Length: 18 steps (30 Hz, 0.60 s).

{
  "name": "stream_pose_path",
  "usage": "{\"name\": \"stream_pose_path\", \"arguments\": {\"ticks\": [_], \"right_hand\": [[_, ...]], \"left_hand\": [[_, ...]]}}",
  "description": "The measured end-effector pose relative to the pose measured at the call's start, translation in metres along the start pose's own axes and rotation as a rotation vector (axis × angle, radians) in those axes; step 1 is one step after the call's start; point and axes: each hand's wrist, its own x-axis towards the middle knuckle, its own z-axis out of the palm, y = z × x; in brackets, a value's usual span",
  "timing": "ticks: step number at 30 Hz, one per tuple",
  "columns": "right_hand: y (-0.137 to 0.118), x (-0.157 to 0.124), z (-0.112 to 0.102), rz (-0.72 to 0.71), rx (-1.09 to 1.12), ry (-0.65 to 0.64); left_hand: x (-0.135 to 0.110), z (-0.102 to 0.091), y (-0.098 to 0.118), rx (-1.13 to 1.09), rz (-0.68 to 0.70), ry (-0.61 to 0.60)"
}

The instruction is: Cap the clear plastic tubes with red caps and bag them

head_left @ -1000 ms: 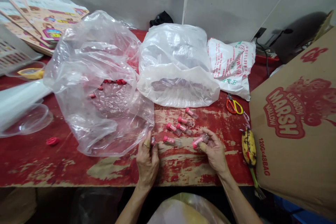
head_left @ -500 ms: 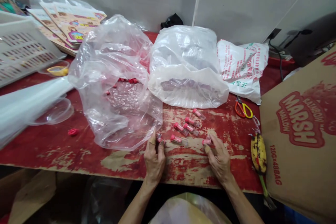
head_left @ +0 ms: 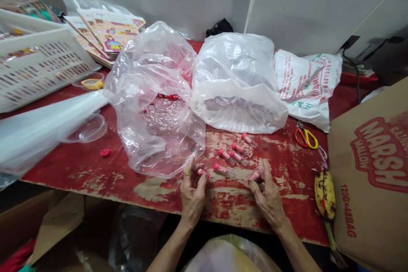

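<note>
Left hand (head_left: 193,197) grasping a pink-capped clear tube (head_left: 203,173), right hand (head_left: 268,197) grasping a second tube (head_left: 255,175), both near the worktop's (head_left: 223,205) front edge. Five loose tubes (head_left: 239,158) farther back. Likely light, stiff, slick plastic; roll risk; best pinched mid-barrel.

Scissors (head_left: 306,136) lie near a spotted banana (head_left: 325,195); a cardboard box (head_left: 372,212) stands right, a white basket (head_left: 43,70) left.
</note>
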Motion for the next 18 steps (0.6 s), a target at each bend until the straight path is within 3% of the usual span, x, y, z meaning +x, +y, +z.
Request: {"name": "stream_pose_path", "arguments": {"ticks": [3, 6, 9, 12, 15, 18], "right_hand": [[-0.031, 0.004, 0.001, -0.021, 0.1, -0.112], [-0.058, 0.009, 0.012, -0.219, 0.026, -0.192], [-0.071, 0.006, 0.022, -0.386, -0.024, -0.269], [-0.065, 0.002, 0.023, -0.452, 0.04, -0.34], [-0.041, 0.009, 0.023, -0.484, -0.079, -0.156], [-0.016, 0.019, 0.029, -0.509, -0.311, -0.115]], "left_hand": [[-0.011, 0.002, 0.018, -0.397, -0.254, -0.145], [-0.024, 0.006, 0.03, -0.646, -0.449, -0.228], [-0.038, 0.009, 0.034, -0.792, -0.533, -0.255], [-0.043, 0.002, 0.034, -0.865, -0.573, -0.215], [-0.039, -0.027, 0.033, -0.904, -0.621, -0.215], [-0.039, -0.079, 0.027, -0.905, -0.582, -0.205]]}}
